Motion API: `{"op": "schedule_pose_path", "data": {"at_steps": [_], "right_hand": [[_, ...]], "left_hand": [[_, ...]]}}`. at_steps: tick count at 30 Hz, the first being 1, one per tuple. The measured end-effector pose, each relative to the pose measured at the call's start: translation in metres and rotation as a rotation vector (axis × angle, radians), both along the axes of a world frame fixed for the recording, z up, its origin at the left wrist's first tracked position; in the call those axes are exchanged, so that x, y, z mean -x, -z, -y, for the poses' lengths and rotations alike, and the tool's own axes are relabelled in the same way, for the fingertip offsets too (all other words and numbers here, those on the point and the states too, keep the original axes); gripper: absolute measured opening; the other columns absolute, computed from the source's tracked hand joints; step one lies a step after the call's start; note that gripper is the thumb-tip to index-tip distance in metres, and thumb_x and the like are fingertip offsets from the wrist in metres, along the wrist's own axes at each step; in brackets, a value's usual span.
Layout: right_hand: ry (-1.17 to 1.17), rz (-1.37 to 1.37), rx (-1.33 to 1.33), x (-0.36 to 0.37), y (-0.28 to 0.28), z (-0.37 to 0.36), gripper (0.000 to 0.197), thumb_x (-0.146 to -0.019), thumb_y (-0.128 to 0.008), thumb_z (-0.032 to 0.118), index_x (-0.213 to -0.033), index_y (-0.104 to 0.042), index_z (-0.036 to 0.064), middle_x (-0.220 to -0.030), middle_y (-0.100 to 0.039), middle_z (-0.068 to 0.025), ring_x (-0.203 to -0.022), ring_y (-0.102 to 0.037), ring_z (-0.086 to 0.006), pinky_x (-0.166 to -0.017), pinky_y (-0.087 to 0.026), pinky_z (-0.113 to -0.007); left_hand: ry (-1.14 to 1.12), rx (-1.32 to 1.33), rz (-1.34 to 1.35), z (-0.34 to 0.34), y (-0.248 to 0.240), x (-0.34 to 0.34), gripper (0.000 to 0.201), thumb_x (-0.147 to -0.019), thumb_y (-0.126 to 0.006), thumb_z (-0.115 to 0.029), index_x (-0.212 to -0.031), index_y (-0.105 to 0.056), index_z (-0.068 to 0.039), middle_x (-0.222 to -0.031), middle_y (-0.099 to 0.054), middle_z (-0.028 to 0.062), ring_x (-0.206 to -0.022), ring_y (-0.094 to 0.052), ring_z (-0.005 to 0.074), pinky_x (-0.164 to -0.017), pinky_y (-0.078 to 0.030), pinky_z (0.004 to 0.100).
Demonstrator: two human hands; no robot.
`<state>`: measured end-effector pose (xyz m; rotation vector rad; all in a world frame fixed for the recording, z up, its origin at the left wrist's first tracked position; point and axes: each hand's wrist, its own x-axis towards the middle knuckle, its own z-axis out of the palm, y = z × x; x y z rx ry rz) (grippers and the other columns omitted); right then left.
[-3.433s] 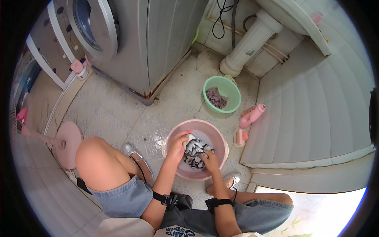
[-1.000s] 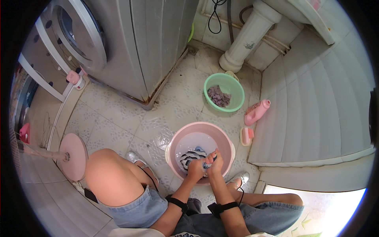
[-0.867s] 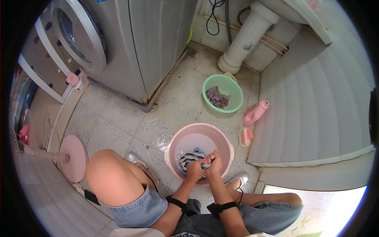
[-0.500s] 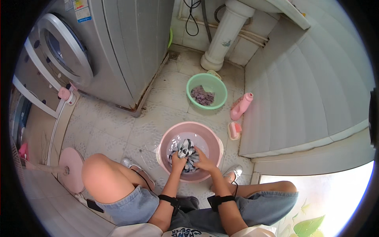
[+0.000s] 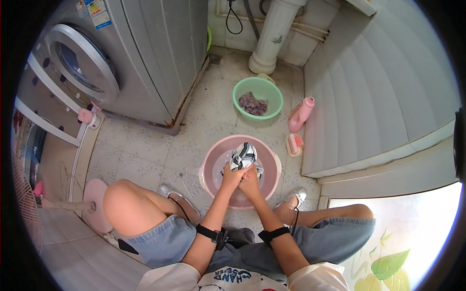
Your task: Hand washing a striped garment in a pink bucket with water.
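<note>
A white cloth with dark stripes (image 5: 243, 154) is bunched above the pink basin (image 5: 209, 157), which stands on the floor between my feet and holds some water. My left hand (image 5: 232, 175) is closed round the cloth below its bulging top. Pressed close beside it, my right hand (image 5: 250, 182) is wrapped round the lower part of the same cloth. A bit of the cloth hangs down into the basin behind my right hand. My fingers partly hide the gripped part.
Beyond the basin stands a green basin (image 5: 276, 109) with a purplish cloth (image 5: 253, 104) in it. A pink bottle (image 5: 302, 115) and a soap dish with a pink bar (image 5: 294, 144) are at the right. A grey washing machine (image 5: 160, 58) stands at the far left, and a fan's round pink base (image 5: 96, 206) nearer.
Both hands have lifted the cloth up from the basin and come together on it. The right hand has moved left, next to the left one. The whole view has shifted slightly.
</note>
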<state>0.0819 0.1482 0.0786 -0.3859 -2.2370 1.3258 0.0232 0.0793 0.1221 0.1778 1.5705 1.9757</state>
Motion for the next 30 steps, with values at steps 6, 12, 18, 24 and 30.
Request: {"op": "schedule_pose_path", "data": {"at_steps": [6,12,18,24,30], "right_hand": [[-0.023,0.109,0.146,-0.005,0.023,-0.005,0.035,-0.045,-0.073,0.014,-0.070,-0.050,0.0049,-0.062,-0.045,-0.0084,-0.058,-0.047,-0.0286,-0.055,-0.038,-0.037],[0.009,0.159,0.092,-0.017,0.040,-0.016,0.032,-0.053,-0.070,0.017,-0.077,-0.056,0.0009,-0.073,-0.058,-0.0160,-0.069,-0.058,-0.0337,-0.061,-0.044,-0.037],[0.209,0.153,0.710,-0.008,0.016,-0.028,0.024,-0.062,-0.071,0.014,-0.079,-0.060,0.0010,-0.072,-0.059,-0.0030,-0.064,-0.054,-0.0137,-0.059,-0.044,-0.030],[0.190,0.102,0.927,-0.004,0.003,-0.032,0.034,-0.064,-0.072,0.012,-0.093,-0.057,0.0014,-0.086,-0.058,-0.0036,-0.075,-0.055,-0.0143,-0.067,-0.044,-0.026],[0.008,0.104,0.829,0.010,-0.038,-0.008,0.024,-0.064,-0.068,0.008,-0.085,-0.059,0.0001,-0.079,-0.061,-0.0057,-0.071,-0.058,-0.0151,-0.066,-0.046,-0.027]], "left_hand": [[0.070,-0.013,0.024,-0.003,-0.003,-0.002,0.017,-0.071,-0.067,-0.009,-0.060,-0.056,-0.002,-0.054,-0.053,0.0022,-0.048,-0.047,0.0086,-0.047,-0.038,0.0236],[0.128,0.163,0.093,0.002,-0.010,-0.015,0.033,-0.070,-0.070,-0.018,-0.093,-0.058,0.002,-0.083,-0.061,0.0065,-0.076,-0.056,0.0145,-0.070,-0.045,0.0281],[0.363,0.278,-0.176,0.025,0.047,-0.014,0.083,-0.066,-0.073,-0.030,-0.128,-0.028,0.002,-0.128,-0.036,0.0180,-0.117,-0.038,0.0245,-0.095,-0.031,0.0325],[0.450,0.723,-0.494,0.009,0.038,-0.022,0.110,-0.046,-0.077,-0.038,-0.134,-0.019,-0.007,-0.132,-0.035,0.0122,-0.125,-0.029,0.0290,-0.101,-0.010,0.0547],[0.182,0.602,-0.342,0.026,0.060,-0.023,0.094,-0.049,-0.076,-0.024,-0.129,-0.031,-0.013,-0.123,-0.046,0.0119,-0.118,-0.040,0.0287,-0.099,-0.020,0.0513]]}}
